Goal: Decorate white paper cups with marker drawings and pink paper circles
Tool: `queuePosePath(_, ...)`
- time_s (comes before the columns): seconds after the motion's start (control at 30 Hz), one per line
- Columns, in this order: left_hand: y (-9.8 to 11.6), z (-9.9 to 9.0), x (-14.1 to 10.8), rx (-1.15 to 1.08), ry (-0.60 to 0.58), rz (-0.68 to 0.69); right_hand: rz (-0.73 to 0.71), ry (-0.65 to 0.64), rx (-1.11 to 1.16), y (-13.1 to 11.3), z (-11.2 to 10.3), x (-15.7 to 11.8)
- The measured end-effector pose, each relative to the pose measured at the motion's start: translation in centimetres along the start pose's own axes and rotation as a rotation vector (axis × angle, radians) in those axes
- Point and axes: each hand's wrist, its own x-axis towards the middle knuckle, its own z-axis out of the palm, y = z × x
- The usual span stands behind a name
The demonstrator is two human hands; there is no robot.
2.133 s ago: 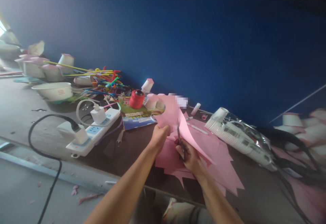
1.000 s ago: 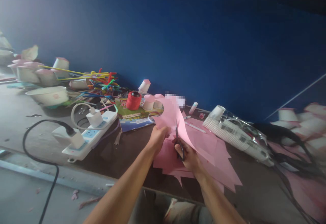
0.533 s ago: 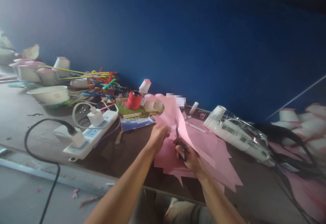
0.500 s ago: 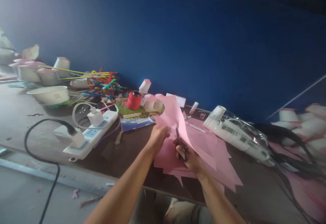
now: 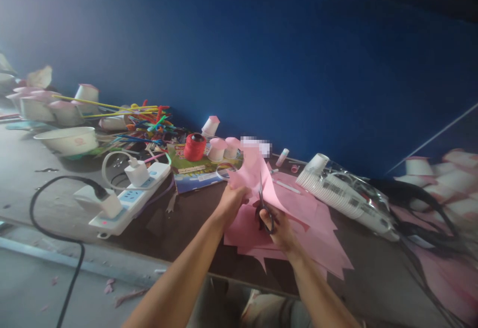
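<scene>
Admittedly, print on the booklet (image 5: pixel 194 172) blurs unreadably; the left hand (image 5: pixel 233 202) pinches pink paper (image 5: pixel 249 174) while the right hand (image 5: pixel 283 229) grips dark-handled scissors (image 5: pixel 262 202).

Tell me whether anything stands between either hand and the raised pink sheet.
Nothing visible stands in the way: the left hand grips the pink sheet directly, and the right hand holds the scissors, which reach the sheet unobstructed.

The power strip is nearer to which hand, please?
Left: the left hand, gripping pink paper, is right of the power strip; the right hand, holding scissors, is farther right.
</scene>
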Motion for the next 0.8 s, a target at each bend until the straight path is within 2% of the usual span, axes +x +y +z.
queuePosePath(0.47, 0.0, -0.2, 0.0, -0.050, -0.034, 0.020, 0.084, -0.032, 0.065, 1.2, 0.2, -0.1)
queuePosePath(0.67, 0.0, -0.6, 0.1, -0.124, -0.082, 0.013, 0.079, -0.040, 0.056, 0.8, 0.1, -0.2)
queuePosePath(0.8, 0.2, -0.5, -0.3, -0.160, -0.150, 0.016, 0.040, 0.015, 0.017, 0.8, 0.3, -0.1)
